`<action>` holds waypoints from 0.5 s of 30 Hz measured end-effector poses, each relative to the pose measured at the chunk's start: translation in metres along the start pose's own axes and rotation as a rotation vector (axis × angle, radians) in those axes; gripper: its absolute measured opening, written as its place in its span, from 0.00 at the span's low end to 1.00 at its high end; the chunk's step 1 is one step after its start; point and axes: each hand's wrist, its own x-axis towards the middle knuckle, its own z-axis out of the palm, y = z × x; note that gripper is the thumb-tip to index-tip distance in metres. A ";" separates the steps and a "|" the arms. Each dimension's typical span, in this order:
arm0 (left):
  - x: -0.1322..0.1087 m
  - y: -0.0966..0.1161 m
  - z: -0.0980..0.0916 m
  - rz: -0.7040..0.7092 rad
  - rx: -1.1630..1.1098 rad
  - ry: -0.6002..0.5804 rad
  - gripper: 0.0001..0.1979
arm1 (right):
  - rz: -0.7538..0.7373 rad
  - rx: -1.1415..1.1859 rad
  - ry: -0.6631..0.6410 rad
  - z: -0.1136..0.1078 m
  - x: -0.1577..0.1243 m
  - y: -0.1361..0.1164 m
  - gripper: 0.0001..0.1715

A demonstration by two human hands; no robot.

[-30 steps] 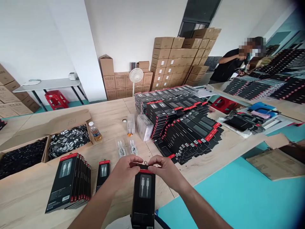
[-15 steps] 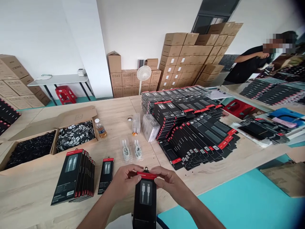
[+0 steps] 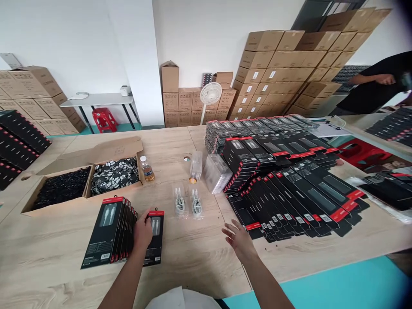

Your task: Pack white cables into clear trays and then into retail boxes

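We have a black cable box [image 3: 156,244] with a red top band and hanging tab, a white cable pictured, lying flat on the table [image 3: 193,266] just beside a stack of matching boxes [image 3: 106,234].

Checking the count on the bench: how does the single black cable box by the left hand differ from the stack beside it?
The single box lies alone, while the stack is several boxes fanned in an overlapping row. The left hand overlaps the single box's left edge; the stack's top face is uncovered, its barcode showing. Both are black with a red top band and a white cable pictured.
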 end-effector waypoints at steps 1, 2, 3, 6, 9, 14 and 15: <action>0.003 -0.004 0.001 0.000 0.012 0.006 0.20 | 0.021 0.069 0.059 -0.012 0.007 0.002 0.24; 0.004 -0.006 0.004 0.005 0.016 0.018 0.21 | 0.024 0.111 0.107 -0.022 0.012 0.004 0.22; 0.002 -0.004 0.006 0.024 0.026 0.035 0.21 | 0.017 0.134 0.147 -0.031 0.017 0.006 0.21; -0.012 0.014 0.015 0.193 0.071 0.046 0.21 | 0.008 0.187 0.215 -0.041 0.033 0.006 0.18; -0.036 0.041 0.025 0.431 0.084 -0.076 0.20 | 0.033 0.205 0.181 -0.037 0.049 0.002 0.13; -0.074 0.088 0.037 0.578 -0.007 -0.367 0.20 | 0.067 0.185 0.128 -0.046 0.040 0.014 0.04; -0.080 0.097 0.039 0.601 -0.026 -0.417 0.20 | 0.064 0.161 0.136 -0.052 0.031 0.021 0.07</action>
